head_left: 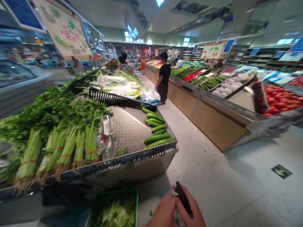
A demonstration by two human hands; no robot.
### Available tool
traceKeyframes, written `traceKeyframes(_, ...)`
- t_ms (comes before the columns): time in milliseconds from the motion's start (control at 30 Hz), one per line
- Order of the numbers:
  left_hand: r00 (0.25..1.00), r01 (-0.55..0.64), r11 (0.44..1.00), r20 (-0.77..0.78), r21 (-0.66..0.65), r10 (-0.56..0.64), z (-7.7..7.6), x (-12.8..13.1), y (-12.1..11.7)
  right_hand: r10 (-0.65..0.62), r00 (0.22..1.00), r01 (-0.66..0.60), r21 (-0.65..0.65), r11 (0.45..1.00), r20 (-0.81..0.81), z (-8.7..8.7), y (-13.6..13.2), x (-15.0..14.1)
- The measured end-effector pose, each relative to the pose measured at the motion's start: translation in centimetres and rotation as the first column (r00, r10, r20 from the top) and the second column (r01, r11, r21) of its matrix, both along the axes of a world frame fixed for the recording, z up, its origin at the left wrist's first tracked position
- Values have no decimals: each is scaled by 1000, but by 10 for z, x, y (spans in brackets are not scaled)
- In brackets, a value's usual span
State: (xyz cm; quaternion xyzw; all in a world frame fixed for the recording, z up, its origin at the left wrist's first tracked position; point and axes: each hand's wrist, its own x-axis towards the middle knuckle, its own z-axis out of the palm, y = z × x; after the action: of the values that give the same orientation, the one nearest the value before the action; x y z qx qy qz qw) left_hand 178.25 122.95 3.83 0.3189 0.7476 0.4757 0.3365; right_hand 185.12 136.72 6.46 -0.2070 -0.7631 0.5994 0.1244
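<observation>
A: Status, quick?
B: L grip (162, 212) and R grip (191, 206) are clamping a black phone (183, 198), clear bag (178, 219) below.
A: Nearby?
B: Green crate of lettuce (136, 205) is sitting just left, by the counter (132, 171).

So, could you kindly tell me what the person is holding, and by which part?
A slim black phone-like device, held along its long sides between the left hand and right hand.

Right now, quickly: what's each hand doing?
Left hand: closed, on the black phone.
Right hand: closed, holding the black phone.
</observation>
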Motion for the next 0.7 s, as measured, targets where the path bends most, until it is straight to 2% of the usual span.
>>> traceKeyframes(67,998,-59,998,-4,-17,59,2,-9,-9,82,997,-82,2,997,7,-8,6,-23)
traceKeyframes(133,981,-196,978,27,74,194,6,-19,-20,160,987,-160,1,987,-16,-12,10,-47)
traceKeyframes(200,908,-418,906,65,72,414,6,-28,-28,239,969,-240,-10,971,-63,-15,12,-72)
traceKeyframes(267,768,-637,771,104,10,632,4,-39,-33,299,948,-303,-21,953,-105,-18,16,-96)
traceKeyframes(333,581,-810,586,113,-16,806,1,-49,-33,378,919,-382,-15,924,-116,-20,22,-122)
traceKeyframes(400,405,-912,410,123,-15,906,0,-58,-31,478,871,-479,14,878,-111,-20,29,-150)
traceKeyframes(467,261,-964,265,118,-14,958,1,-64,-29,554,824,-552,52,832,-118,-16,34,-178)
traceKeyframes(533,149,-988,151,97,-15,984,4,-65,-29,612,780,-608,76,791,-127,-9,35,-206)
traceKeyframes(633,20,-1000,21,69,-10,997,3,-60,-30,709,697,-707,68,704,-105,0,30,-239)
traceKeyframes(700,-54,-999,-54,65,-7,996,-2,-53,-30,729,677,-727,59,684,-101,1,25,-255)
